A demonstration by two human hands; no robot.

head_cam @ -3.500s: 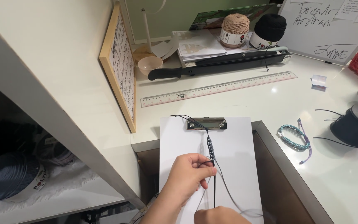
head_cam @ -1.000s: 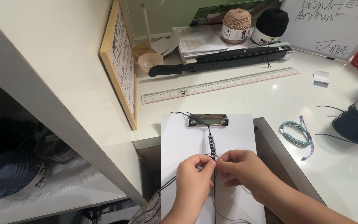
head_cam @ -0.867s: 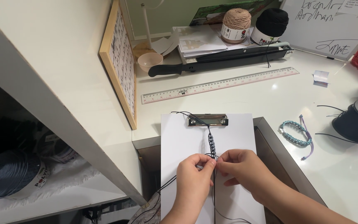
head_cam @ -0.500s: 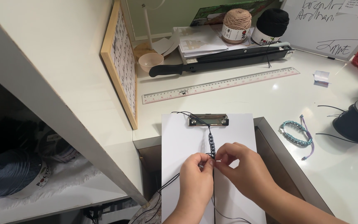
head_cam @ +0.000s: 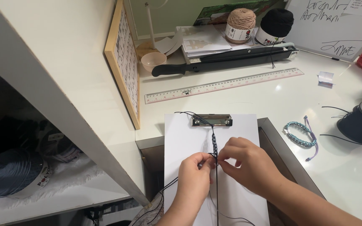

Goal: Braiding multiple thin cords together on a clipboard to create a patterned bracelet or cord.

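Looking down: two bare hands knot a cord on a clipboard, seen from a head-worn camera.
Surface: white surface, wide, carrying nearly everything here.
Shelf unit: white shelf unit at left; a dark blue yarn ball sits on its lower shelf.
Framed board: wooden-framed board leaning upright against the shelf unit.
Clipboard: white clipboard over a gap in the surface, metal clip at its far edge.
Paper cutter: black paper cutter lying behind a long pale ruler.
Yarn: beige yarn ball and black yarn ball side by side at the back.
Cord spool: dark cord spool at right, well apart from the clipboard.
Finished bracelet: teal braided bracelet just right of the clipboard.
Knotted cord: dark knotted cord hangs from the clip down the clipboard's middle, with loose strands trailing toward the viewer.
Left hand: left hand pinches strands just left of the cord's lower end.
Right hand: right hand pinches at the same spot, its fingers hiding the newest knot.
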